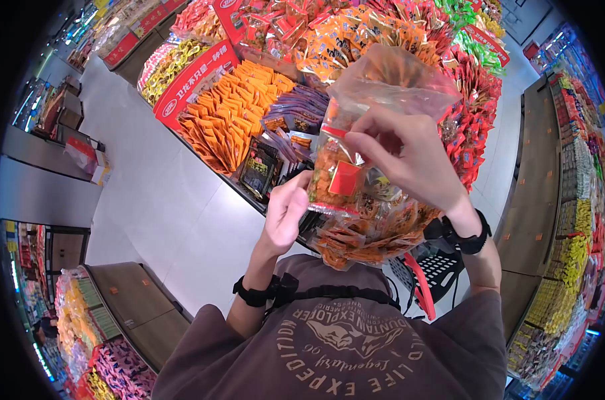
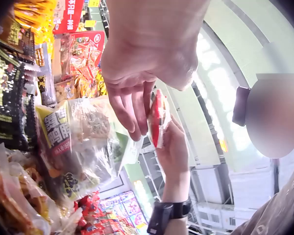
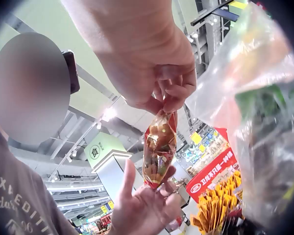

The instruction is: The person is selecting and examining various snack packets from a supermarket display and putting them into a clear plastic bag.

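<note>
A transparent snack packet (image 1: pixel 340 175) with a red label and orange-brown pieces inside hangs upright in front of the person. My right hand (image 1: pixel 409 157) pinches its top edge between thumb and fingertips, as the right wrist view also shows. My left hand (image 1: pixel 288 210) is at the packet's lower end, its fingers (image 2: pixel 130 110) extended and partly behind the packet. In the right wrist view the left thumb (image 3: pixel 129 178) stands apart from it. Behind the packet is a large transparent plastic bag (image 1: pixel 396 83) with several packets in it, seen closer in the left wrist view (image 2: pixel 83 142).
A display stand holds orange packets (image 1: pixel 232 110), purple packets (image 1: pixel 297 110) and red packets (image 1: pixel 472 120) behind a red sign (image 1: pixel 196 83). A black basket with a red handle (image 1: pixel 424 290) is by the person's right side. Shelves (image 1: pixel 532 173) line the right.
</note>
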Demonstrator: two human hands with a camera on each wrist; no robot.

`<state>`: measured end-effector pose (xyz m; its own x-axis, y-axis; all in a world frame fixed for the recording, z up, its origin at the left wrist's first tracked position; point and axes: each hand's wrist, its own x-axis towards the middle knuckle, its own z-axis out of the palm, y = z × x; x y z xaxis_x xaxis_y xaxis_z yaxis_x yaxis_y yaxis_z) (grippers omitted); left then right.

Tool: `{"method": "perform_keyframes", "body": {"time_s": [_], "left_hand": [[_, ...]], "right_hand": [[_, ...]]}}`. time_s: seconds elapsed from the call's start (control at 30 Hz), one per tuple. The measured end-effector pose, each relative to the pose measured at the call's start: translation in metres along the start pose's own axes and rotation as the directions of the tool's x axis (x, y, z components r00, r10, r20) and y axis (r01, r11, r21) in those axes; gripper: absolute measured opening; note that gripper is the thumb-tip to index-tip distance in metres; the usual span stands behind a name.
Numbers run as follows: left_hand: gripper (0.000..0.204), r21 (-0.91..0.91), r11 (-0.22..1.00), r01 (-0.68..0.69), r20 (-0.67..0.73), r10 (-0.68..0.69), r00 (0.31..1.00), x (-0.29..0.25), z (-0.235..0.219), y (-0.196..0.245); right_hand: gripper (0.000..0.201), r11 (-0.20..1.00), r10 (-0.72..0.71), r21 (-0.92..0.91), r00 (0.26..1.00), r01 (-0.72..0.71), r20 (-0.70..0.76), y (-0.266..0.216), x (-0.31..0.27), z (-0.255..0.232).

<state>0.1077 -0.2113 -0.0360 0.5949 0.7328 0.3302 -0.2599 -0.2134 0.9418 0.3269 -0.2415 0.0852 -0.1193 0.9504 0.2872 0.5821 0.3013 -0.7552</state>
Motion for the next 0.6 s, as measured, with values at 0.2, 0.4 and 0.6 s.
{"method": "perform_keyframes", "body": {"time_s": [0.2, 0.4, 0.6], "left_hand": [[0.031, -0.11, 0.985, 0.133, 0.015, -0.132, 0.991, -0.004, 0.005, 0.026], [0.029, -0.142, 0.98, 0.139, 0.02, -0.137, 0.99, -0.011, 0.002, 0.018], [0.03, -0.123, 0.971, 0.207, 0.111, -0.194, 0.975, -0.017, 0.007, 0.016]], "right_hand": [[0.017, 0.994, 0.055, 0.099, 0.998, -0.053, -0.016, 0.01, -0.013, 0.045], [0.035, 0.966, 0.133, 0.229, 0.99, -0.122, -0.036, 0.019, -0.033, 0.067], [0.023, 0.841, 0.287, 0.487, 0.958, -0.238, -0.027, 0.021, -0.054, 0.068]]}}
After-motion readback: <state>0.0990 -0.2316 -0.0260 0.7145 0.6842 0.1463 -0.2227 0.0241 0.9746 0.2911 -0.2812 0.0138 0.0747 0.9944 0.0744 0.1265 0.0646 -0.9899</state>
